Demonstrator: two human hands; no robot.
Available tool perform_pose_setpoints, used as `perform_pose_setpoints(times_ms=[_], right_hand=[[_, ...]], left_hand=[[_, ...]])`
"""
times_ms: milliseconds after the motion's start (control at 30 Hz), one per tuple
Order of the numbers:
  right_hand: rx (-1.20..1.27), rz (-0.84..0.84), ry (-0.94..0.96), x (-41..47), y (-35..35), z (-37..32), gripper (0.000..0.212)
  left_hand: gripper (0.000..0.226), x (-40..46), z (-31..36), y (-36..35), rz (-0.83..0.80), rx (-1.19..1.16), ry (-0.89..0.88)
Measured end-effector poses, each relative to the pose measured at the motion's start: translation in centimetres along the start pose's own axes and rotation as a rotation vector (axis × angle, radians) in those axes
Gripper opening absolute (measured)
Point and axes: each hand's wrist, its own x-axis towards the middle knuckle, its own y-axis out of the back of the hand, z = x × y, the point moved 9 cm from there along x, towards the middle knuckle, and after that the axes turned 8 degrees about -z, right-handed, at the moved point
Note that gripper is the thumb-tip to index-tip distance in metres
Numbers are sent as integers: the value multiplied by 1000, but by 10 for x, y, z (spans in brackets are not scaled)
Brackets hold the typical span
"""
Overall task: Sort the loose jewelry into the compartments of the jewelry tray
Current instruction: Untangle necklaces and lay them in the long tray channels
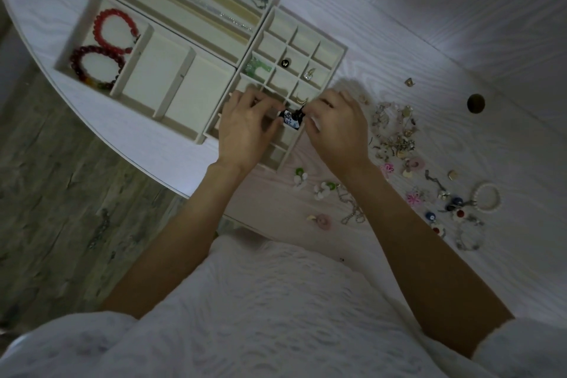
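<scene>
Both hands meet over the small-grid tray (333, 49) — left hand (245, 129) and right hand (337, 129) each pinch the blue-and-white earring (290, 119) above a near compartment. Risk: cramped dividers — a fumbled release could drop it into the wrong cell.

Both hands (245, 129) cover several small tray (333, 63) compartments. The jewelry heap (395, 135) is too blurred to separate.

Dim, bluish light; brighter upper right; soft blur throughout; wide-angle bending at edges.
</scene>
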Motion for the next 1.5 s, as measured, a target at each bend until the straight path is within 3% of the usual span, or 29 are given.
perform_pose_setpoints(times_ms=[300, 400, 633, 800, 1000, 1100, 1200, 1333, 1500], right_hand=[[-85, -21, 80, 3, -9, -6, 13], [-10, -74, 19, -1, -13, 1, 24], [78, -85, -106, 8, -21, -1, 16], [-11, -34, -89, 12, -18, -6, 26], [-124, -37, -46, 12, -19, -4, 21], [-30, -13, -53, 11, -13, -2, 22], [111, 28, 27, 11, -2, -3, 5], [-18, -87, 78, 3, -9, 1, 23], [-83, -85, 73, -3, -13, -3, 24]], left_hand=[[28, -2, 9, -3, -23, 67, -90], [28, -5, 9, -6, -29, 108, -114], [30, -13, 12, -4, -23, 137, -163], [30, -18, 15, -6, -19, 103, -184], [33, -16, 18, -9, -62, 162, -169], [33, -14, 20, -8, -69, 170, -186], [31, -13, 21, -7, -60, 175, -213], [30, -12, 21, -7, -54, 182, -233], [26, -12, 22, -9, -50, 227, -251]])
